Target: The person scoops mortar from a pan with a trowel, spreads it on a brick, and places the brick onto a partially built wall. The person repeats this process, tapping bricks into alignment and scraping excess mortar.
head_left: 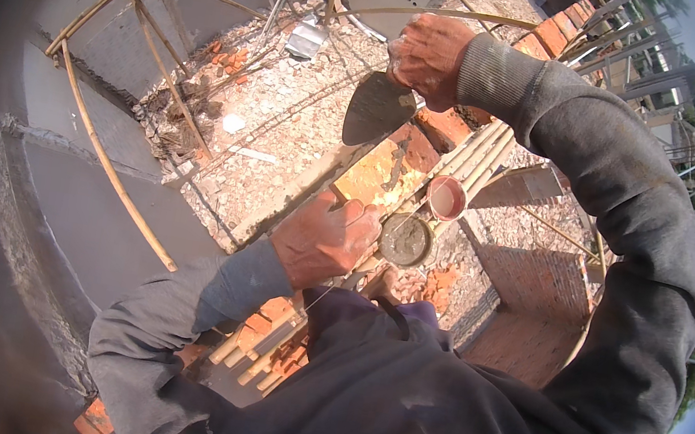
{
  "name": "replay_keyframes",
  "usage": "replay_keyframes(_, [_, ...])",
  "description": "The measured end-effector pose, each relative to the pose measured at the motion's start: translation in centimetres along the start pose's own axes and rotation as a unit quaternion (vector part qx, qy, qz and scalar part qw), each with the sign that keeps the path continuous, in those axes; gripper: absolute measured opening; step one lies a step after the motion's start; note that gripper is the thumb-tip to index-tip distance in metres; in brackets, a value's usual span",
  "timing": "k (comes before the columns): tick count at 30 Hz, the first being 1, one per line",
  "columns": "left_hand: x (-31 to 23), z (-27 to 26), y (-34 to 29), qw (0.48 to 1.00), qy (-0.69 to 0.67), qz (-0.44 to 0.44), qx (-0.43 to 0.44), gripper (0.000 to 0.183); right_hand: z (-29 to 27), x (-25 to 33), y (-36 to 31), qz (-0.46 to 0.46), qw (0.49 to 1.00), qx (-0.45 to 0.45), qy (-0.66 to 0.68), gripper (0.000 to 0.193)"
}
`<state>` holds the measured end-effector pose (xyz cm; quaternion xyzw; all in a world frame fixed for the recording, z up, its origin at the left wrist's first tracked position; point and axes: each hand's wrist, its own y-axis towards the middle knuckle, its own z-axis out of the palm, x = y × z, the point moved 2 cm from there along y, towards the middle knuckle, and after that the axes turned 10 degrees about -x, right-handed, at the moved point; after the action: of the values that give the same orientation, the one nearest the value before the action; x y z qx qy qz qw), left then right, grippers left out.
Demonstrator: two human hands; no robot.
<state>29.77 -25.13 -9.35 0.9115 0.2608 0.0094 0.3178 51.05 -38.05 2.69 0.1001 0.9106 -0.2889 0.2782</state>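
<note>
My right hand [430, 57] is raised at the top centre, its fingers wrapped round the handle of a trowel. The trowel's dark, rounded blade [378, 112] hangs below the hand, over the top of a narrow brick wall. On that wall lies an orange-brown brick [386, 169] with patches of grey mortar on it. My left hand [330, 243] is at the near end of this brick, low and with its fingers curled. What lies under its fingers is hidden. Just right of the left hand stands a round bucket of grey mortar [406, 239].
A red bucket [446, 198] holding cloudy liquid stands behind the mortar bucket, beside bundled bamboo poles [486, 159]. Thin bamboo poles [116, 173] cross on the left, before grey rendered walls. Broken rubble [290, 119] covers the ground below. A brick wall [537, 272] stands right.
</note>
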Motion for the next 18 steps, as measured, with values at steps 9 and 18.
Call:
replay_keyframes(9, [-0.5,2.5,-0.6,0.990,0.130,0.052,-0.017,0.033,0.2,-0.4,2.1,-0.054,0.976,-0.187,0.097,0.011])
replay_keyframes(18, [-0.6,1.6,0.0,0.997,0.002,-0.014,-0.071,0.030,0.9,-0.9,2.9,-0.069,0.950,-0.234,0.197,0.015])
